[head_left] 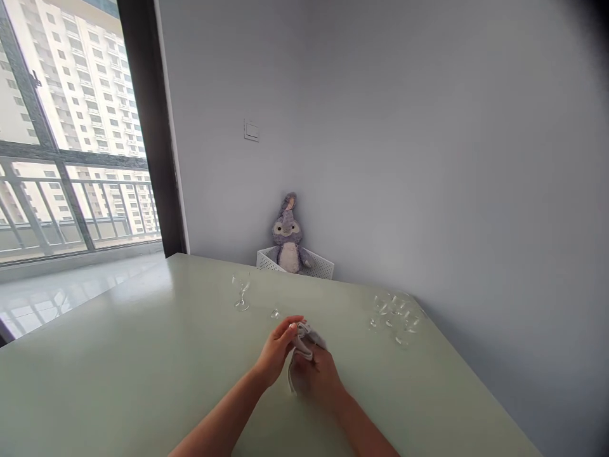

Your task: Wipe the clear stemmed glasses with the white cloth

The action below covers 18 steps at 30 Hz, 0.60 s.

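Near the middle of the green tabletop (157, 374), my left hand (277, 350) and my right hand (316, 374) meet around a light grey cloth (304, 346). The left fingers curl over the cloth's upper left part. My right hand grips the cloth from the right, and a flap hangs below it. Whether something is wrapped inside the cloth cannot be seen. Just beyond my left hand, a small clear glass piece (275, 313) shows on the table. One clear stemmed glass (242, 295) stands upright farther back on the left.
Several clear stemmed glasses (397, 311) stand close together at the right side of the table. Behind the far edge, a purple plush toy (288, 238) sits in a white perforated basket (323, 266). Grey walls (404, 158) border the table, with a window (76, 127) at left.
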Available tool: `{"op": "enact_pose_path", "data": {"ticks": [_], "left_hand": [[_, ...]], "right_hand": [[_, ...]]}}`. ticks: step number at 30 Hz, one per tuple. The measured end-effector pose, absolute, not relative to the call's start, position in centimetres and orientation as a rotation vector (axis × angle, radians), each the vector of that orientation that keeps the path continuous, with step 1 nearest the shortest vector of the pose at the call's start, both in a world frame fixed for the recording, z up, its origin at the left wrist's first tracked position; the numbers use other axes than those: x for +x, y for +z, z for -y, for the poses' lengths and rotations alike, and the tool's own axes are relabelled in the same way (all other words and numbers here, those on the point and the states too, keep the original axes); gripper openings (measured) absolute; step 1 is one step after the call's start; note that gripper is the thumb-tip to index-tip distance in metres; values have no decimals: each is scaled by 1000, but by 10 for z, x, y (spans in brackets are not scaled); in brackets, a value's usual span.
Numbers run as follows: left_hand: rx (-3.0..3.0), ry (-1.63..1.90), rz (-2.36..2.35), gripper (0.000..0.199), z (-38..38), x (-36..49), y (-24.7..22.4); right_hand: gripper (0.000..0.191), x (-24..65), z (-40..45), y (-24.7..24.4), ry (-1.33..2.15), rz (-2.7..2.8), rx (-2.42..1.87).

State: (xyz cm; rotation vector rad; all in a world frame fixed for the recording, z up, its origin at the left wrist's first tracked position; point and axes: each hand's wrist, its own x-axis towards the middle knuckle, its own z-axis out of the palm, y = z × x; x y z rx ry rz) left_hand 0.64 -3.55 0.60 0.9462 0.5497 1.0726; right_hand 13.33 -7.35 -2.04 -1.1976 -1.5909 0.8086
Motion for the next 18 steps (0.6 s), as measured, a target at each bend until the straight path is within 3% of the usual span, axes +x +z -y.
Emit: {"op": "enact_pose_path", "data": {"ticks": [2,5,9,12,15,18], "left_hand": [[929,1110,-538,26,34,5,8],[965,1184,-450,23,31,2,10],[1042,1161,-425,29,29,0,9],[1010,1104,-508,41,26,1,5],[1075,1048,-707,39,21,2,0],[1152,1123,-807,34,20,3,-1]], "right_hand": [[34,129,78,-9,1246,1190,-1061],[37,123,82,4,1486,713,-893],[33,120,86,3,1347,789,-911],[29,124,87,-7,1022,1194,-1118],[24,128,87,-15,762,1438,-1156],[32,126,83,-15,1006,1219,-1130]]}}
